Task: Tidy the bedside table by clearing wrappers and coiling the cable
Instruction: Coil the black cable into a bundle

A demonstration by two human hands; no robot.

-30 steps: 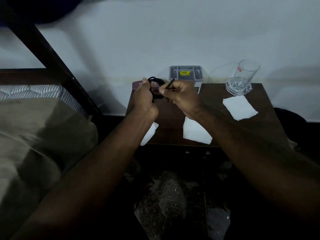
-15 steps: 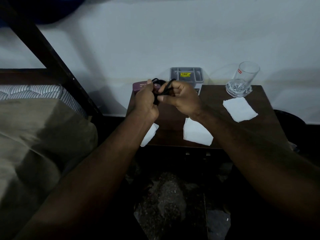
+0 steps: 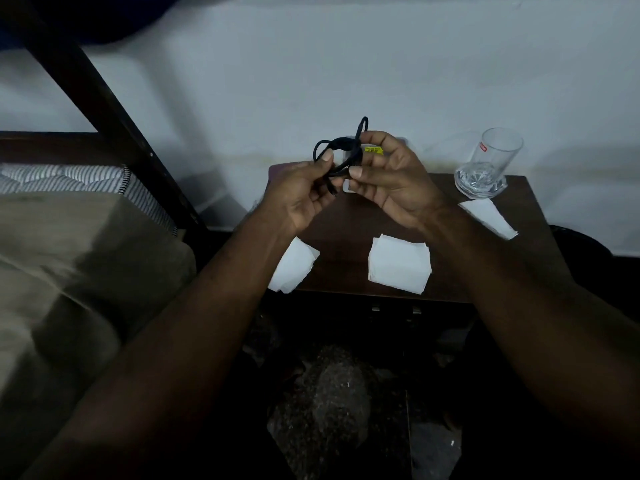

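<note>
A black cable (image 3: 341, 147), wound into a small coil, is held in the air above the back of the dark wooden bedside table (image 3: 346, 220). My left hand (image 3: 301, 195) pinches the coil's left side with thumb and fingers. My right hand (image 3: 388, 178) grips its right side, and a loop of cable sticks up above those fingers. Three white paper wrappers lie on the table: one (image 3: 292, 266) hangs over the front left edge, one (image 3: 398, 263) sits at the front middle, one (image 3: 488, 216) lies at the right.
An upturned clear glass (image 3: 488, 164) stands at the table's back right corner. A grey box with a yellow label (image 3: 375, 149) is mostly hidden behind my right hand. A bed with a striped mattress (image 3: 69, 178) and dark frame is on the left. The white wall is behind.
Both hands have lifted the cable coil up off the table's back edge. A loop now sticks out above my right hand's fingers.
</note>
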